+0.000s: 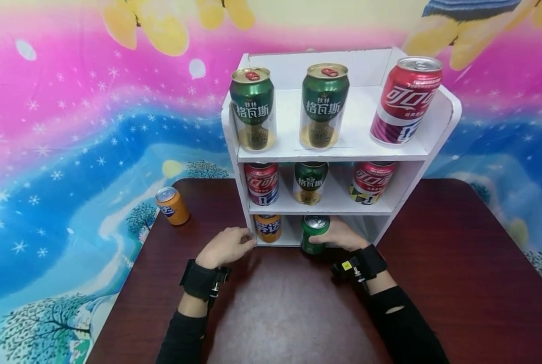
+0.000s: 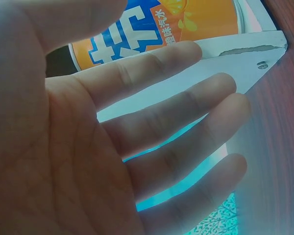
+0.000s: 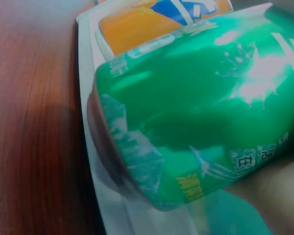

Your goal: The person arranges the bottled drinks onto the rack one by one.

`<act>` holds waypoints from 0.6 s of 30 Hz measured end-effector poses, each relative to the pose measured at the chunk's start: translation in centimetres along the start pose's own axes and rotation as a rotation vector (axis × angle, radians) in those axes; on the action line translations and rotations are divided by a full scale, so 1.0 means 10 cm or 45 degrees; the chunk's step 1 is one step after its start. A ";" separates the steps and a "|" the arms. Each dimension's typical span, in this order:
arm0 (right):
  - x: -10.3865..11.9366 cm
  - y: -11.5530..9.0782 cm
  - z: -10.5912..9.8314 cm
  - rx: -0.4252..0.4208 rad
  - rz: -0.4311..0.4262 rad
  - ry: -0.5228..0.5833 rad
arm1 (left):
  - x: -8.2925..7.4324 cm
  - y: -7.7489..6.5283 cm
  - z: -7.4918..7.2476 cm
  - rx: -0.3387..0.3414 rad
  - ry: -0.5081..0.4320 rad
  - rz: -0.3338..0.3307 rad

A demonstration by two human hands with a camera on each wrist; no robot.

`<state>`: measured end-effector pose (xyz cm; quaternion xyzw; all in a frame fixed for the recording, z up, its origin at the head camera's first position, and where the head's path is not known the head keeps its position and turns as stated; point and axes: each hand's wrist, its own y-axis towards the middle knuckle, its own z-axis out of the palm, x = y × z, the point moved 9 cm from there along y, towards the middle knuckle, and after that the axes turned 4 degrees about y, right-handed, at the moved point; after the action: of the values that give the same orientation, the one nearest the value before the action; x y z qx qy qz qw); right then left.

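Note:
At the front of the white shelf's bottom level, my right hand (image 1: 341, 235) grips a green can (image 1: 313, 235). In the right wrist view that green can (image 3: 201, 107) is tilted in the picture, its base by the shelf's front edge. My left hand (image 1: 226, 246) is beside the shelf's lower left corner, holding nothing. Its fingers (image 2: 157, 112) are extended and spread in the left wrist view. Nearest to it, an orange soda can (image 1: 268, 228) stands on the bottom level at the left. The right hand's far fingers are hidden behind the green can.
The white shelf (image 1: 344, 154) has three levels. On top stand two green-and-gold cans (image 1: 324, 106) and a red cola can (image 1: 406, 101). The middle level holds two red cans (image 1: 373, 182) and a green-gold one (image 1: 310, 183). Another orange can (image 1: 173, 206) stands on the table (image 1: 280, 313) at left.

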<state>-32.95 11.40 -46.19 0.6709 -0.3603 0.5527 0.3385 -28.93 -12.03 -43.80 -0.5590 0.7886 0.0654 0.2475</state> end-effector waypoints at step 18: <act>-0.07 0.04 -0.03 -0.129 0.011 0.013 | 0.02 0.00 0.00 -0.002 0.010 -0.008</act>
<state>-33.50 11.54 -46.83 0.6484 -0.3891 0.5386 0.3715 -28.94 -12.19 -43.88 -0.5620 0.7877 0.0630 0.2444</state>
